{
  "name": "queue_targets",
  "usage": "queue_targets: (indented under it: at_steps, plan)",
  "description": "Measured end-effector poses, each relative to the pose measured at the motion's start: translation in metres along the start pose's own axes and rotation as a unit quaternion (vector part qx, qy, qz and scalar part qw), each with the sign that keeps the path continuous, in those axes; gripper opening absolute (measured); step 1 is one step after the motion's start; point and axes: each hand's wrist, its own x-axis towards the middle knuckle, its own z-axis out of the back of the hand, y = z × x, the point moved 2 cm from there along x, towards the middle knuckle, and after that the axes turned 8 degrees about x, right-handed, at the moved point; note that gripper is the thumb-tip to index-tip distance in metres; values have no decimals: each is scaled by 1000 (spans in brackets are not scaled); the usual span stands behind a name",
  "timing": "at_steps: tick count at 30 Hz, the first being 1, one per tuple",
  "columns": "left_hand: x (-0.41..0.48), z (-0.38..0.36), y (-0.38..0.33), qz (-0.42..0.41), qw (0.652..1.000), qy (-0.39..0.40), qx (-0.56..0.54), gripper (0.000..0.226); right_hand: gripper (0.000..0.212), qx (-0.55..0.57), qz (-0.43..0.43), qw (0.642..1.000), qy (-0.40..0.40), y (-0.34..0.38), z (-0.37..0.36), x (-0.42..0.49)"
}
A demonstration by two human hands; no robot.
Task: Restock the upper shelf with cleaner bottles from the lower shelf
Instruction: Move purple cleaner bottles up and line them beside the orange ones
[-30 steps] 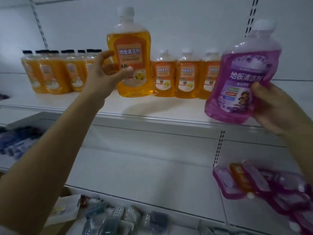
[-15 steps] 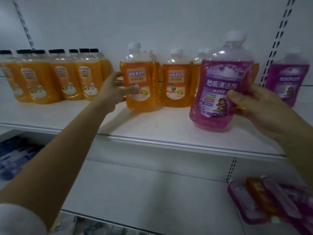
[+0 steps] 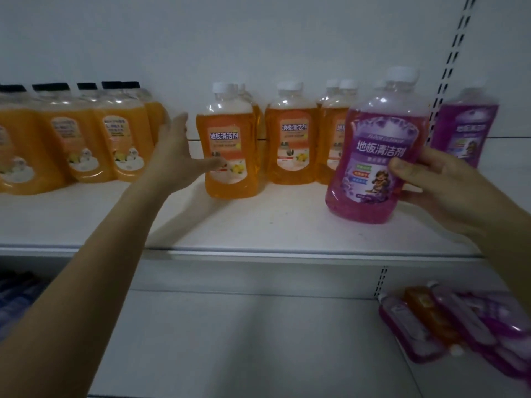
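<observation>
An orange cleaner bottle [image 3: 230, 150] with a white cap stands upright on the upper shelf [image 3: 258, 225], in front of other orange ones. My left hand [image 3: 181, 156] is just to its left, fingers spread, the thumb tip touching the label but not gripping. My right hand [image 3: 439, 182] holds a purple cleaner bottle [image 3: 376, 156] by its right side, tilted slightly, its base low over or on the upper shelf. On the lower shelf [image 3: 230, 340] at the right lies a pile of purple and orange bottles [image 3: 459, 326] on their sides.
A row of black-capped orange bottles [image 3: 80, 139] fills the upper shelf's left. More white-capped orange bottles [image 3: 293, 139] stand behind the middle. One purple bottle [image 3: 465, 130] stands at the far right past the slotted upright [image 3: 448, 70]. Dark blue packs [image 3: 14, 297] lie lower left.
My left hand set the orange bottle down on the upper shelf and opened off it. The right hand brought the purple bottle down onto the shelf front, still gripped.
</observation>
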Motion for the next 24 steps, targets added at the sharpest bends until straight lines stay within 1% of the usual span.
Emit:
queue_targets:
  at_steps: [1, 2, 3, 4, 6, 8, 10, 12, 13, 16, 17, 19, 20, 21, 22, 24]
  plan:
    - [-5, 5, -8, -46, 996, -66, 49, 87, 63, -3, 4, 1000, -5, 3, 3, -1]
    - [-13, 9, -19, -104, 984, -124, 75, 83, 63, -8, 8, 1000, -10, 7, 8, -3]
    - [-20, 9, -34, -163, 971, -152, 83, 76, 63, -14, 12, 1000, -14, 11, 13, -4]
    - [-26, 7, -49, -217, 962, -145, 83, 67, 64, -21, 15, 1000, -17, 16, 19, -5]
    - [-34, -9, -81, -305, 945, -78, 93, 55, 66, -32, 19, 999, -24, 24, 33, -7]
    - [-40, -32, -109, -354, 928, -4, 118, 52, 59, -42, 21, 998, -36, 33, 52, -8]
    - [-41, -55, -132, -366, 918, 59, 140, 52, 50, -64, 26, 997, -46, 44, 78, -10]
    - [-41, -76, -153, -360, 916, 101, 148, 50, 43, -82, 29, 995, -55, 56, 110, -12]
    - [-42, -86, -165, -358, 915, 110, 149, 49, 41, -88, 32, 994, -57, 62, 129, -12]
    - [-48, -119, -210, -358, 917, 116, 129, 47, 45, -101, 34, 992, -62, 74, 186, -11]
    - [-50, -132, -227, -357, 918, 119, 121, 47, 43, -100, 31, 992, -64, 76, 205, -8]
    - [-55, -159, -260, -349, 919, 134, 123, 48, 24, -100, 28, 992, -70, 78, 245, -2]
    - [-57, -173, -278, -350, 915, 149, 135, 49, 15, -101, 26, 991, -79, 77, 264, 1]
    - [-59, -186, -293, -355, 909, 165, 144, 51, 13, -105, 24, 990, -87, 75, 282, 5]
    - [-60, -199, -306, -357, 903, 185, 153, 53, 14, -110, 17, 990, -90, 72, 299, 9]
    - [-62, -229, -322, -346, 890, 253, 155, 58, 15, -110, -7, 990, -86, 64, 322, 20]
